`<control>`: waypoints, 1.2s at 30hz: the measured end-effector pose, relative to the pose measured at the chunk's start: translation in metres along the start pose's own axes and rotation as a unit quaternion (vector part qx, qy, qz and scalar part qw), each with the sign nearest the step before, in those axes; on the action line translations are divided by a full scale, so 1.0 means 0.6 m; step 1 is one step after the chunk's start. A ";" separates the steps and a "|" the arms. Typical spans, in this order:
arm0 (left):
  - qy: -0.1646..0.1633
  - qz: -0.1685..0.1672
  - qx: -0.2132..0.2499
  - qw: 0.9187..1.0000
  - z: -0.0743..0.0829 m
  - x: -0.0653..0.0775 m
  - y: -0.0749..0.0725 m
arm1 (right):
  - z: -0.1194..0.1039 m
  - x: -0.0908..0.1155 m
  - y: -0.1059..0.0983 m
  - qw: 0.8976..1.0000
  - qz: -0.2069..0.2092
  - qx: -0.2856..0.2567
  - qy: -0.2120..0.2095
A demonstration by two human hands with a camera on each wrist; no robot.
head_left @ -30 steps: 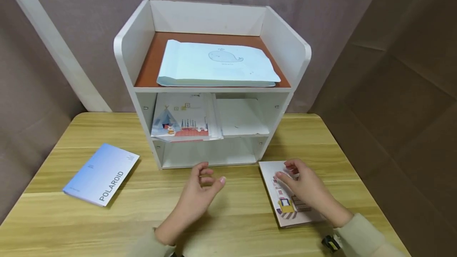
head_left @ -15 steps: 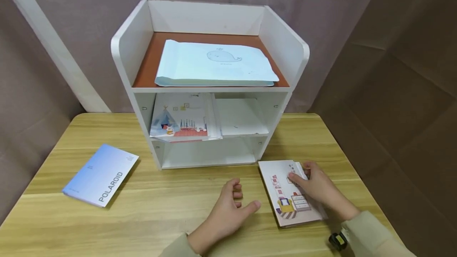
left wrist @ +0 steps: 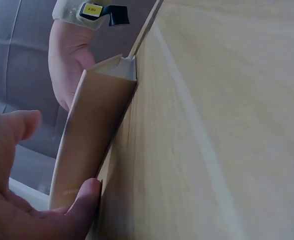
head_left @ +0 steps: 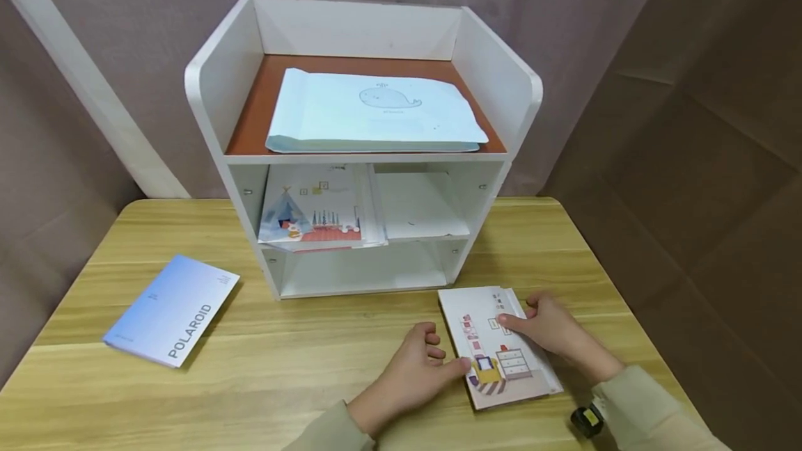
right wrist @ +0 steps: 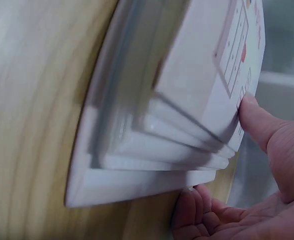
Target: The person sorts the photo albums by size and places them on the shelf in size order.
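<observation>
A photo album (head_left: 498,346) with a drawn room on its pale cover lies on the table at the front right. My right hand (head_left: 554,333) pinches its right side, thumb on the cover. Layered page edges of the album (right wrist: 162,135) fan out in the right wrist view, the right hand's curled fingers (right wrist: 192,212) at the bottom cover's edge. On the other side is my left hand (head_left: 410,371), relaxed, its thumb overlapping the left edge in the head view. In the left wrist view, a left fingertip (left wrist: 89,190) meets the foot of the spine (left wrist: 94,120), with the thumb apart from it.
A white shelf unit (head_left: 363,158) stands at the table's back. Its top carries a whale-print album (head_left: 376,117); its middle shelf, a tent-picture album (head_left: 313,211). A blue POLAROID album (head_left: 175,312) lies on the wooden table (head_left: 301,374) at the left.
My left hand has moved right to the album's left edge. The right hand has gone from above the cover to gripping its right side, and the album has shifted slightly left.
</observation>
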State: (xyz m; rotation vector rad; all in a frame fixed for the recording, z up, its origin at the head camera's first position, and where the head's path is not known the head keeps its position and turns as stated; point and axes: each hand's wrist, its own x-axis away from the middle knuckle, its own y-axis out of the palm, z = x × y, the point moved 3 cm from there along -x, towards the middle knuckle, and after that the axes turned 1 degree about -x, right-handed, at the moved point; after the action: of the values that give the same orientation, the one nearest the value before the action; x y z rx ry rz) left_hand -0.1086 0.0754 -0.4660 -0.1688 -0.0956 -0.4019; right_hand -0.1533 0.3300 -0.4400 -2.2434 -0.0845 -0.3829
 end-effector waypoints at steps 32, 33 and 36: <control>0.026 -0.052 0.038 0.998 0.000 -0.005 0.013 | -0.020 0.005 0.004 0.988 -0.042 -0.151 -0.005; 0.026 -0.052 0.038 0.998 -0.001 -0.005 0.013 | -0.023 0.008 0.004 0.985 -0.044 -0.169 -0.009; 0.023 -0.051 0.030 0.998 -0.003 -0.004 0.011 | -0.037 0.017 0.007 0.972 -0.052 -0.229 -0.013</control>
State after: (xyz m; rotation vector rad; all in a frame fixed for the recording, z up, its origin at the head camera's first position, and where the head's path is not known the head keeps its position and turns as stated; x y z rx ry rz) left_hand -0.1080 0.0821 -0.4692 -0.0955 -0.0710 -0.5045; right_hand -0.1481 0.3097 -0.4262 -2.7089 -0.1383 -0.4664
